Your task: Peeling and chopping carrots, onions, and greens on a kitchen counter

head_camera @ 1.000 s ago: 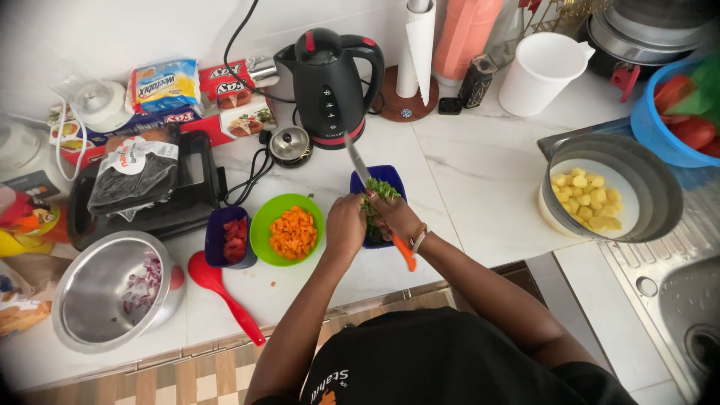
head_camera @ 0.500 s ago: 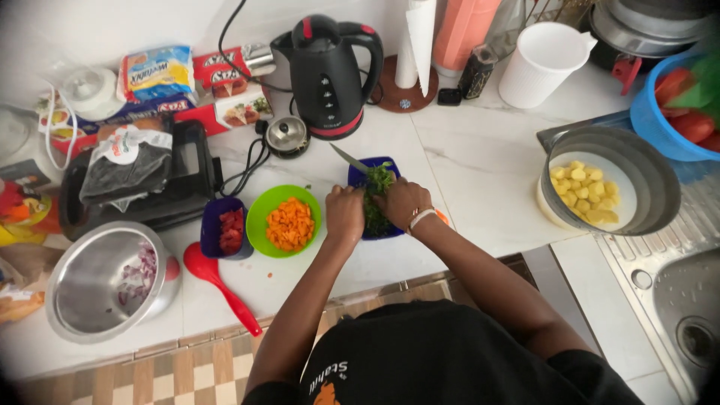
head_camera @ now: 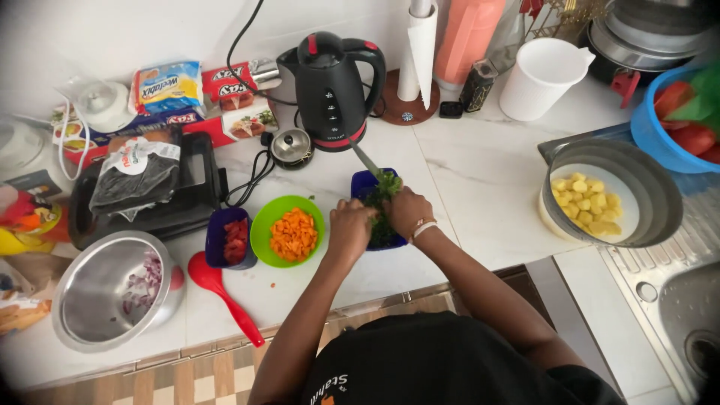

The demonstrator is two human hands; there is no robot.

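My right hand [head_camera: 409,211] grips a knife [head_camera: 365,159] whose blade points up and away over a blue square dish [head_camera: 363,184] of chopped green herbs [head_camera: 385,187]. My left hand [head_camera: 350,223] rests at the dish's left edge, fingers curled against the greens; what it holds is hidden. Both hands sit close together over the dish. Just left stands a green bowl [head_camera: 264,225] of diced carrot [head_camera: 293,233].
A black kettle [head_camera: 330,90] stands behind the dish. A small blue dish of red pieces [head_camera: 229,240], a red spoon [head_camera: 220,294] and a steel bowl with chopped onion [head_camera: 112,296] lie left. A metal bowl of potato cubes [head_camera: 607,196] and a sink [head_camera: 686,315] are right.
The knife tip has tilted lower over the herb dish and both hands have drawn closer together on it. The view has shifted slightly.
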